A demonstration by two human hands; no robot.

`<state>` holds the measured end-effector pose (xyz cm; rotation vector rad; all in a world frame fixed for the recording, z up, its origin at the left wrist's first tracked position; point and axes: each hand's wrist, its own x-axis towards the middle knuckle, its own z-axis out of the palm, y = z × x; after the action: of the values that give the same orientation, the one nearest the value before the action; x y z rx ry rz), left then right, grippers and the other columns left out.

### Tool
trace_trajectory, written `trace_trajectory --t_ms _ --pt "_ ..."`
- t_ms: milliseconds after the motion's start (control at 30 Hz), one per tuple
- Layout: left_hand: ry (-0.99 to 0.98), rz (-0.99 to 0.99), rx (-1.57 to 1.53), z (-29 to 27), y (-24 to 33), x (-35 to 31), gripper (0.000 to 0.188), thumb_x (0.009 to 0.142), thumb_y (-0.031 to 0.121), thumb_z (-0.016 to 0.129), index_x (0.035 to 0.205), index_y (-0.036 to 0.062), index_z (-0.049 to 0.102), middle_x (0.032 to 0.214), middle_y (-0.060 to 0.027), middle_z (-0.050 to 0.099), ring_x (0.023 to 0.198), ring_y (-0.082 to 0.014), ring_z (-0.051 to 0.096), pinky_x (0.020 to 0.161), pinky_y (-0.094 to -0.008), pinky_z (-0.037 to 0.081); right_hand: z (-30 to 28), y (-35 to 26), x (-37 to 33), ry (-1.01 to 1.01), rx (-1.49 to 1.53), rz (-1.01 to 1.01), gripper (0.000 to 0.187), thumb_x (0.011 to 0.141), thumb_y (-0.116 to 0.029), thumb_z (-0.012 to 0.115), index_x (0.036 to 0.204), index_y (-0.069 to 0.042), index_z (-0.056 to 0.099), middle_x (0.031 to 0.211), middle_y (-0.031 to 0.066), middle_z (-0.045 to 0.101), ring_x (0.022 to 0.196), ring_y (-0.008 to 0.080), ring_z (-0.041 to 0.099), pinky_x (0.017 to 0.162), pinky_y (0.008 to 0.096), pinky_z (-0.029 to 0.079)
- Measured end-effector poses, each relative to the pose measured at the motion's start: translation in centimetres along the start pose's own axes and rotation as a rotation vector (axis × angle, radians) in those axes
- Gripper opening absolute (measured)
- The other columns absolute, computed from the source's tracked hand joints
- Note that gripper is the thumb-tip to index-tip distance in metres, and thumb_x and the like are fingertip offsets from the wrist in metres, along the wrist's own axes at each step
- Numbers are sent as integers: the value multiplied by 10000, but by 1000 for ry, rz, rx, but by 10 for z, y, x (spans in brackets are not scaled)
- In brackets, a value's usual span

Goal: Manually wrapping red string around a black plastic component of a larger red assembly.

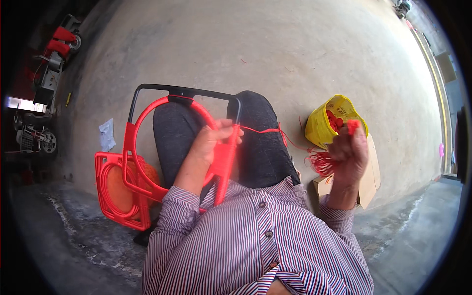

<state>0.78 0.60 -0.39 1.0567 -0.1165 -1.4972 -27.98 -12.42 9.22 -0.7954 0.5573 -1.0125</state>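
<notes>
A frame (145,114), with a black bar on top and red cord wound closely round its ring and sides, rests across my thighs. My left hand (209,140) is closed on its right side, near the corner where red wrapping meets black bar. From there a red strand (265,131) runs right over my knee. My right hand (349,152) is raised at the right, fingers curled, with a small red piece (353,126) showing at the top of the fist. Beside that hand hangs a loose bundle of red cord (320,163). What the palm holds is hidden.
A yellow bucket-like container (317,129) with red pieces inside stands right, by a cardboard box (371,172). Another red-wrapped frame (101,184) leans at my left, near crumpled white plastic (106,135). Parked scooters (49,140) line the far left.
</notes>
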Motion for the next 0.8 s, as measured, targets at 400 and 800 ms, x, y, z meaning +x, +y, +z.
trace_trajectory --t_ms 400,800 --pt "130 93 -149 -43 16 -3 172 866 31 592 1035 17 562 924 -163 658 756 -242 658 670 -350 563 -225 -168 -6 811 -1441 -723 185 979 -245 547 998 -90 645 853 -11 670 499 38 465 389 196 343" --pt "-8 61 -85 -16 10 -21 163 866 44 606 1021 0 585 945 -171 662 792 -237 663 731 -342 556 -41 52 20 -277 -647 433 229 816 -94 600 1035 -43 647 819 -31 525 737 90 513 643 253 435"
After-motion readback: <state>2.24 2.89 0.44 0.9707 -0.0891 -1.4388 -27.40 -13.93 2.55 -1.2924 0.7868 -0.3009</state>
